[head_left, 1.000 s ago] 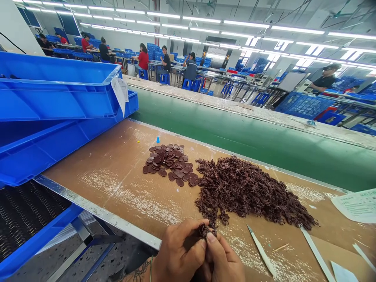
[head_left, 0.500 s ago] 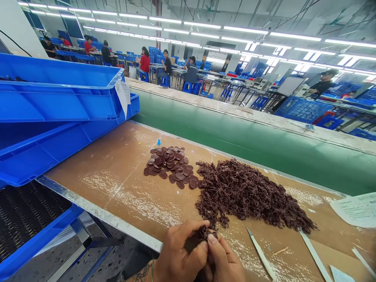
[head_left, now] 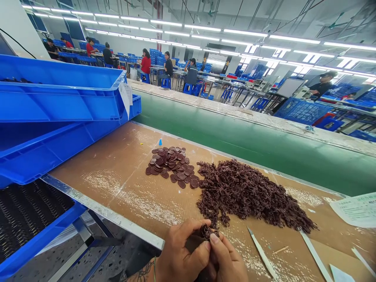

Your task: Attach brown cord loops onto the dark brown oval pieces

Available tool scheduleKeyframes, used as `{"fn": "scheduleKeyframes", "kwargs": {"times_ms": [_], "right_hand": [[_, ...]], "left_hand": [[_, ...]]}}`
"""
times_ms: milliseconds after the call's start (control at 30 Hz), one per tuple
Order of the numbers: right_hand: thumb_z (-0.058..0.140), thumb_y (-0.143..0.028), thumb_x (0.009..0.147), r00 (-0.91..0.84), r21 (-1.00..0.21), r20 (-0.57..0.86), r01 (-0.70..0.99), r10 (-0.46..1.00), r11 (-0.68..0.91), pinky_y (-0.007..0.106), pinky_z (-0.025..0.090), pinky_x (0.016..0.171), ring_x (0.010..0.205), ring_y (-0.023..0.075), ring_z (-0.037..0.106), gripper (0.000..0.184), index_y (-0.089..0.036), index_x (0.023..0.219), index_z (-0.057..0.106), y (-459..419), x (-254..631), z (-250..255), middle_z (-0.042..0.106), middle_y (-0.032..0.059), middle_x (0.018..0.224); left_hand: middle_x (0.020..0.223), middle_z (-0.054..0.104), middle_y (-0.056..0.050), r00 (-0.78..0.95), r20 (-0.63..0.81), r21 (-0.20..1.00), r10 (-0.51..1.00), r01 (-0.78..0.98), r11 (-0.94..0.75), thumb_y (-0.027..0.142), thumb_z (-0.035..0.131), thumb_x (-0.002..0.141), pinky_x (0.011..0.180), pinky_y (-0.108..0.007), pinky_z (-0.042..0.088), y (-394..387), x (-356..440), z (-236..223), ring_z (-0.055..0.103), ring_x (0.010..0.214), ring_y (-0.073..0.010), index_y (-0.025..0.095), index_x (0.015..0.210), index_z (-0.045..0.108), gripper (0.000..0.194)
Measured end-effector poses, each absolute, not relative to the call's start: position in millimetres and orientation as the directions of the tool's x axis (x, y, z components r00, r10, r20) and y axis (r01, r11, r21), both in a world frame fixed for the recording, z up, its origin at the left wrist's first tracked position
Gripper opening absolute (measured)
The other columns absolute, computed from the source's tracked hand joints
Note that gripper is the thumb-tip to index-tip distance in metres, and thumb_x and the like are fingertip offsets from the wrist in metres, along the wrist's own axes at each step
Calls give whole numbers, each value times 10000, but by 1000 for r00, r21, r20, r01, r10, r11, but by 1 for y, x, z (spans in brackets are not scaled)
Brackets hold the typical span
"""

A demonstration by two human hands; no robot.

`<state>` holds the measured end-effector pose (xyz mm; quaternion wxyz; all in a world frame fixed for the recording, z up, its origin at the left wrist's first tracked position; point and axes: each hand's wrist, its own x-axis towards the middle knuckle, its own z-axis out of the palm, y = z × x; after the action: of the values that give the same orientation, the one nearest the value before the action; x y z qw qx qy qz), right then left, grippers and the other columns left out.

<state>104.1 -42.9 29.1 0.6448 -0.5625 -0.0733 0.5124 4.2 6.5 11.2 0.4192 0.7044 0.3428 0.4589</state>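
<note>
Now, a small brown tangle [head_left: 208,232] is gripped by closed fingers of the left hand [head_left: 182,250] and right hand [head_left: 227,261]; hard pulling could tear it.

illumination is bright and even, supplied by rows of overhead led strip lights [head_left: 202,28] across the ceiling. a soft sheen lies along the green conveyor belt [head_left: 235,137], and glare marks the rims of the blue plastic crates [head_left: 58,100]. shadows on the table [head_left: 96,168] are faint; the deepest fall below its near edge. wide-angle distortion bends the ceiling lines toward the frame corners. distant workstations lose fine detail, while the left hand [head_left: 182,250] and right hand [head_left: 227,258] are reasonably sharp.
</note>
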Motion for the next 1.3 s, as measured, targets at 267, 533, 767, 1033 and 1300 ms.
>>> {"fn": "scheduleKeyframes", "kwargs": {"times_ms": [267,533,767,1033,1300], "right_hand": [[948,-584,516,465,-805,-467,-576,752,-144,162,210,419,345,35,322,630,-185,607,468,-43,103,34,412,-87,387],[931,-602,529,486,-809,-474,-570,734,-145,155,199,420,344,32,316,644,-190,598,440,-44,104,29,403,-85,372],[967,-585,465,496,-797,-493,-586,715,-144,143,233,399,327,27,335,635,-172,608,507,-42,103,32,420,-84,367],[967,-578,471,500,-799,-492,-585,713,-140,138,215,379,312,20,315,646,-175,588,476,-41,101,33,403,-98,379],[925,-584,539,484,-824,-461,-544,744,-157,156,180,388,341,22,283,539,-150,694,646,-37,106,28,407,-94,397]], "left_hand": [[979,819,41,348,353,907,868,99,-409,218,604,819,817,-199,577,6,4,12,767,868,-110,262,1185,714,385],[1007,812,56,334,341,910,879,117,-397,220,617,806,837,-176,563,6,6,6,759,893,-94,283,1204,704,412],[1035,813,73,342,295,926,892,127,-355,229,624,809,859,-167,557,6,5,9,759,923,-91,302,1198,707,405],[1037,822,61,347,315,923,884,104,-370,226,641,838,894,-108,532,6,1,17,762,954,-76,263,1163,731,339],[977,828,30,359,362,919,860,17,-393,186,607,854,847,-117,584,9,1,11,784,895,-100,250,1114,729,295]]}}
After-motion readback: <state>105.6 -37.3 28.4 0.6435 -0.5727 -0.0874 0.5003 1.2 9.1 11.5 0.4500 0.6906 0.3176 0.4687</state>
